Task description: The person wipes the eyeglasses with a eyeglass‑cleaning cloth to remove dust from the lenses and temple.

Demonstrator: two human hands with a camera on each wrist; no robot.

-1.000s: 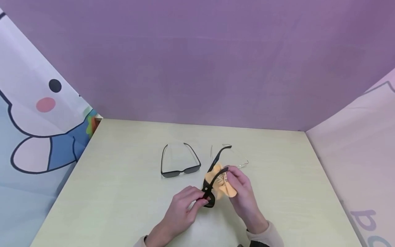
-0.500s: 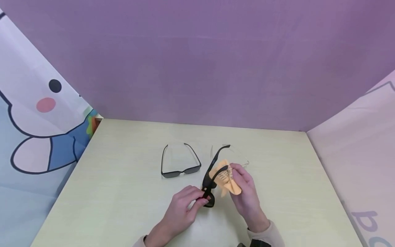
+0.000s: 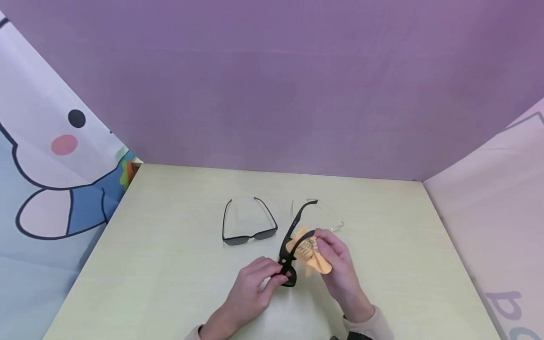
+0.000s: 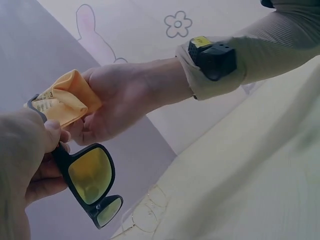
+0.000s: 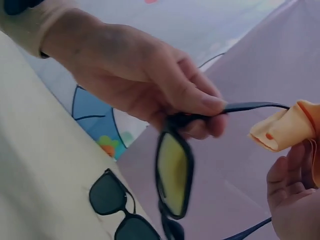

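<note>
My left hand [image 3: 253, 287] pinches a pair of black-framed sunglasses [image 4: 90, 175] near a hinge, with both temple arms unfolded and pointing away. In the left wrist view the lenses look yellow-green. A crumpled orange cleaning cloth [image 3: 318, 261] with dark print is held between the thumb and fingers of my right hand [image 3: 342, 267]. One temple arm runs from my left fingers to the cloth, and in the right wrist view its tip disappears behind the orange fabric [image 5: 290, 127]. The other temple arm [image 3: 299, 215] stands free of both hands.
Another pair of dark sunglasses [image 3: 238, 240] lies unfolded on the pale table [image 3: 170, 264], left of the hands. Thin wire-framed glasses [image 3: 337, 227] lie behind the right hand, partly hidden. A purple backdrop [image 3: 272, 94] rises at the table's far edge, with printed cloth walls at both sides.
My right hand and the cloth shifted slightly up and right, then back down along the temple arm. My left hand keeps its grip; the sunglasses tilt only slightly.
</note>
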